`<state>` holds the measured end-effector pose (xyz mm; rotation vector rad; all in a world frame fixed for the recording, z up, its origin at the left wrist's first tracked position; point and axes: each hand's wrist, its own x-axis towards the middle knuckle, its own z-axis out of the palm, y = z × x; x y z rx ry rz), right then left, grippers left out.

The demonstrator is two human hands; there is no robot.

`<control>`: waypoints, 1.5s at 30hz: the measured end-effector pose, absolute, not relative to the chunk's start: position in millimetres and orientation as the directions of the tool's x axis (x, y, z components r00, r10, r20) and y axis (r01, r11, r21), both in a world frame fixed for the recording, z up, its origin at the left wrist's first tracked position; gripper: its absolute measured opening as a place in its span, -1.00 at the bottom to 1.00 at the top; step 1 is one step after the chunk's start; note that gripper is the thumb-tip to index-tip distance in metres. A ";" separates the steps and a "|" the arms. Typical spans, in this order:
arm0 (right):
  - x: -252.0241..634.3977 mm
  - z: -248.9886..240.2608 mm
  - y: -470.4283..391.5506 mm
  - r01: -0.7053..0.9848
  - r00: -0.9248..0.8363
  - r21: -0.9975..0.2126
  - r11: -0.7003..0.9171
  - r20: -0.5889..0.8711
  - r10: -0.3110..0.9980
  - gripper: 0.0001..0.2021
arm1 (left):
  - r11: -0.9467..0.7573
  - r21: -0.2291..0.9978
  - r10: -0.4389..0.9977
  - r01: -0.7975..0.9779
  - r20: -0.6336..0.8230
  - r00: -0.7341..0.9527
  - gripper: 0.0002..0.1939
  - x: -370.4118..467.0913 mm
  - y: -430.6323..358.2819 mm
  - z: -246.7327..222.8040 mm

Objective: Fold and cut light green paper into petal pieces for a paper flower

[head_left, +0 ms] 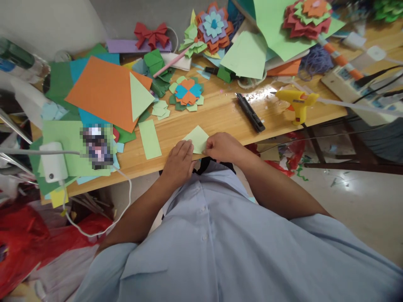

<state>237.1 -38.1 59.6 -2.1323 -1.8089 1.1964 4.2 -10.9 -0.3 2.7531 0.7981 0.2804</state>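
A small piece of light green paper (198, 138) lies at the table's front edge with one corner pointing away from me. My left hand (181, 162) rests flat over its left side, fingers lying close together. At the right corner, the curled fingers of my right hand (223, 147) pinch the paper. A light green paper strip (150, 139) lies to the left of my hands. Beyond them sits a layered paper flower (188, 93) in orange, blue and green, beside several small green paper pieces (160, 110).
A black stapler-like tool (250, 113) and a yellow glue gun (297, 102) lie to the right, near a power strip (359, 94). Orange paper (107, 92), a blurred phone (97, 146) and a white power bank (53, 162) with cables are on the left. Finished paper flowers (214, 27) stand behind.
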 end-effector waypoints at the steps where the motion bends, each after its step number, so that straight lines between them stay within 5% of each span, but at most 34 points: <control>1: 237.0 59.4 -38.2 0.790 -0.011 -0.538 -0.294 -0.492 0.871 -0.85 | -0.819 0.296 0.541 0.492 0.110 0.834 -0.41 4.0 -10.9 -0.6; 10: 236.6 50.7 -46.4 0.784 0.018 -0.566 -0.253 -0.387 0.922 -0.88 | -0.821 0.271 0.539 0.503 0.077 0.839 -0.43 4.6 -11.4 -0.6; 16: 239.3 12.3 -88.2 0.757 0.026 -0.651 0.045 0.098 0.995 -0.79 | -0.819 0.264 0.542 0.510 0.064 0.838 -0.42 5.1 -12.4 0.0; 20: 238.0 -7.6 -111.1 0.853 -0.128 -0.425 0.303 0.393 0.911 -0.72 | -0.819 0.276 0.540 0.503 0.072 0.839 -0.40 5.2 -12.6 0.9; 26: 229.1 -13.8 -110.9 0.899 -0.198 -0.295 0.323 0.384 0.902 -0.55 | -0.824 0.276 0.532 0.494 0.083 0.842 -0.40 5.3 -12.6 1.9; 45: 228.0 -12.1 -105.4 0.898 -0.214 -0.299 0.323 0.344 0.914 -0.56 | -0.822 0.276 0.534 0.498 0.068 0.843 -0.40 4.7 -12.5 1.5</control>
